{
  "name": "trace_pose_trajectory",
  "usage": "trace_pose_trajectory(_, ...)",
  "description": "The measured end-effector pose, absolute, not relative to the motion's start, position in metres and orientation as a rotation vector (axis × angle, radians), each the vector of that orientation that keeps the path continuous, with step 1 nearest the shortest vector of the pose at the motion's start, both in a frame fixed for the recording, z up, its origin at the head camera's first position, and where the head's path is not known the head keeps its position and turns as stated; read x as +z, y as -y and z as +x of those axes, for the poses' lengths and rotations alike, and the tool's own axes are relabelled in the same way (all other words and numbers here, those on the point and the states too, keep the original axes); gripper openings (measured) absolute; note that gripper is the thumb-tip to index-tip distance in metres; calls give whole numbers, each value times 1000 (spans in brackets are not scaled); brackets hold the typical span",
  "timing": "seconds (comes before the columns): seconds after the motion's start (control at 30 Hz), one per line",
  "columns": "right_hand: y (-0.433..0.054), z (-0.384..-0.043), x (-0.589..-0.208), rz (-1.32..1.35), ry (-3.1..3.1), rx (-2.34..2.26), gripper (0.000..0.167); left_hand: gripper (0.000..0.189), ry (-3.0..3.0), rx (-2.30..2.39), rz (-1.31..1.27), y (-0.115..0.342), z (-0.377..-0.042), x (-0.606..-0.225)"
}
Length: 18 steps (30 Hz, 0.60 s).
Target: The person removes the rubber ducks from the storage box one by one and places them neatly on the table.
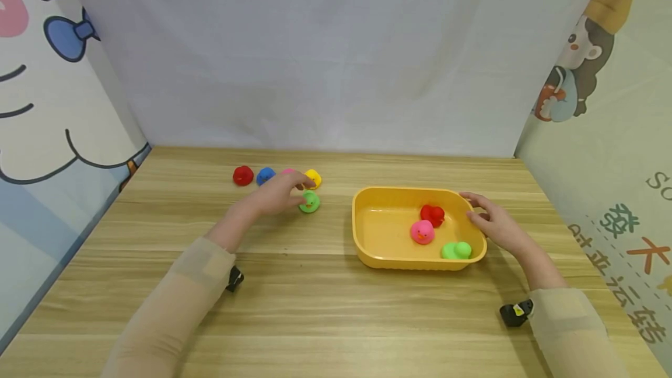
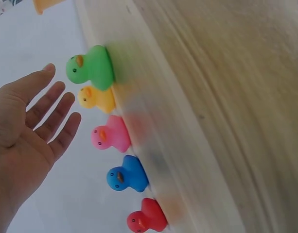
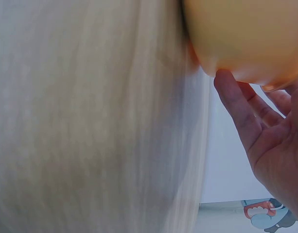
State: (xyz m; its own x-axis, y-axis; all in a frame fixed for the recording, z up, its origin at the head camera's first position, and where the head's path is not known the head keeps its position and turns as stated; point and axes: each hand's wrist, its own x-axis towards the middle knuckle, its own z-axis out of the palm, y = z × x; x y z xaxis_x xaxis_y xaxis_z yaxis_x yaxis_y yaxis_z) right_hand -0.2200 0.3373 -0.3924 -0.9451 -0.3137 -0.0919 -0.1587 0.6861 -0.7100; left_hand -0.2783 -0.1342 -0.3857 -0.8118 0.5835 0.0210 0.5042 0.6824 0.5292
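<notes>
My left hand (image 1: 278,194) reaches over the back left of the table, fingers apart and holding nothing. Just past its thumb stands a green rubber duck (image 1: 311,204); a small gap separates them in the left wrist view. Behind are yellow (image 1: 313,177), pink (image 2: 112,133), blue (image 1: 266,176) and red (image 1: 243,175) rubber ducks in a row. On the right, my right hand (image 1: 496,226) holds the end of a yellow plastic basin (image 1: 385,191), thumb at the rim and fingers against the outer wall. Red (image 1: 432,214), pink (image 1: 422,232) and green (image 1: 457,251) ducks lie inside.
Both hands work over a wood-grain table (image 1: 315,319). A pale cloth (image 1: 336,63) hangs behind its far edge, and printed cartoon panels (image 1: 604,191) flank both sides. Black wrist devices (image 1: 517,312) sit below each sleeve.
</notes>
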Motion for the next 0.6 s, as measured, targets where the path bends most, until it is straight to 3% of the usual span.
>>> trace_pose_trajectory(0.6,-339,-222,-395,-381,-2711,-1086,50,41,-2890,666,974,109,-254,-351)
